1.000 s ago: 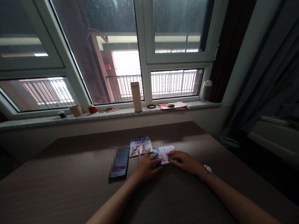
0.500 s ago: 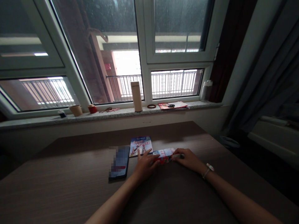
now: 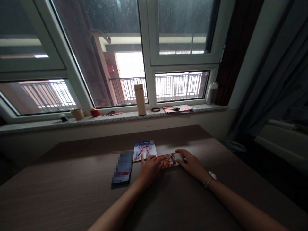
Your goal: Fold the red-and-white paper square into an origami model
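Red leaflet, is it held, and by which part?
The red leaflet has the left hand on its left end and the right hand at its right; whether either grip pinches it can't be told.

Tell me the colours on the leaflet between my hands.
The leaflet is mostly red with multicoloured patches, whitish at right; head view.

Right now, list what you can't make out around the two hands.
All in the head view:
Red leaflet: left end, hidden under the left hand.
Blue leaflet: small print, too small to read.
Phone: left side, masked by blurred blocks.
Left forearm: cut off by the bottom edge.
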A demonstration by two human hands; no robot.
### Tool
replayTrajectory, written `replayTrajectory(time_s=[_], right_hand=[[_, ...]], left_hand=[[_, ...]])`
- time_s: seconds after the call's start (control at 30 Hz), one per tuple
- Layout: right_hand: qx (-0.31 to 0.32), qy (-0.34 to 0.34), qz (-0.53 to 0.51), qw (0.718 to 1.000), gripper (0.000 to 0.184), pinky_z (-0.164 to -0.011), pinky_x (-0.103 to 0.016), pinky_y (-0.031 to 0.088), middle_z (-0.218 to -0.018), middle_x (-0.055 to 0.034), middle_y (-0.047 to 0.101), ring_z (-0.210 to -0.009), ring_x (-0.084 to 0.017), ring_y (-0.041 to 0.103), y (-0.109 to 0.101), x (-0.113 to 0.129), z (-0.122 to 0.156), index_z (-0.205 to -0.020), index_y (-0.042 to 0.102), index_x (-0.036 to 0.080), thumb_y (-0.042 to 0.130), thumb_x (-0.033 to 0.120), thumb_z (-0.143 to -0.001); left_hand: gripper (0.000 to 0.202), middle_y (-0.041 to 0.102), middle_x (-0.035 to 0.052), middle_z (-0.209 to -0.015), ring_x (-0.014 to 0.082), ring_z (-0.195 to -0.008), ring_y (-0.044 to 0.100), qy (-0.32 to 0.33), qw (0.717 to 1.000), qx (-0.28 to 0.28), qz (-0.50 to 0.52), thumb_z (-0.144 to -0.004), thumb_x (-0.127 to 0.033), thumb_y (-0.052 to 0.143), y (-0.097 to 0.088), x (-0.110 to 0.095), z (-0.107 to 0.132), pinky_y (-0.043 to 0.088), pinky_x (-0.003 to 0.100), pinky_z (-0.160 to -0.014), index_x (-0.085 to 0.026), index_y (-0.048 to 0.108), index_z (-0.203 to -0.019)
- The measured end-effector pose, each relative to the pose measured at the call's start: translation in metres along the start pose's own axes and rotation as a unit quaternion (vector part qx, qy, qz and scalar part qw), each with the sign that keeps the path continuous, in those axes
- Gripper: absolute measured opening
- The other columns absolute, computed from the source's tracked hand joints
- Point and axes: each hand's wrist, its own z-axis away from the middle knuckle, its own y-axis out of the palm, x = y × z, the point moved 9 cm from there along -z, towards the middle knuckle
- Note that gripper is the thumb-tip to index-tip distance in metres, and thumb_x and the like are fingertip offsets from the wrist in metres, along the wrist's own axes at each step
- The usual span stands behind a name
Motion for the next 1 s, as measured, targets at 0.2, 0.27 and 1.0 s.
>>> replayTrajectory(time_s=[0.2,0.27,1.0], right_hand=[[0.020,-0.035,0.029,0.999,0.024,-0.100,-0.037,0.048,-0.129,-0.0090,0.047,-0.107,-0.021,0.059,0.011,0.004,0.003,-0.105,0.069,0.025,0.048,0.032,-0.095],[0.023,-0.055,0.049,0.997,0.023,-0.104,-0.040,0.044,-0.133,-0.0092,0.048,-0.117,-0.024,0.054,0.013,0.005,0.004,-0.102,0.070,0.024,0.049,0.032,-0.095],[0.056,-0.110,0.117,0.985,0.031,-0.107,-0.046,0.038,-0.123,-0.0069,0.063,-0.117,-0.023,0.055,0.021,0.007,0.006,-0.118,0.066,0.029,0.044,0.038,-0.099]], left_hand=[[0.025,0.059,0.0018,-0.126,0.0286,-0.127,0.044,-0.013,0.998,-0.036,-0.045,-0.096,-0.035,0.052,-0.003,0.002,0.001,-0.003,0.074,-0.110,-0.041,0.066,-0.115],[0.023,0.056,-0.0007,-0.135,0.0304,-0.134,0.037,-0.009,0.998,-0.032,-0.048,-0.096,-0.036,0.052,0.000,0.004,0.001,-0.007,0.074,-0.109,-0.042,0.067,-0.113],[0.025,0.064,-0.0045,-0.129,0.0299,-0.134,0.038,0.013,1.000,-0.007,-0.021,-0.098,-0.038,0.046,0.000,-0.002,0.002,-0.015,0.073,-0.108,-0.039,0.065,-0.115]])
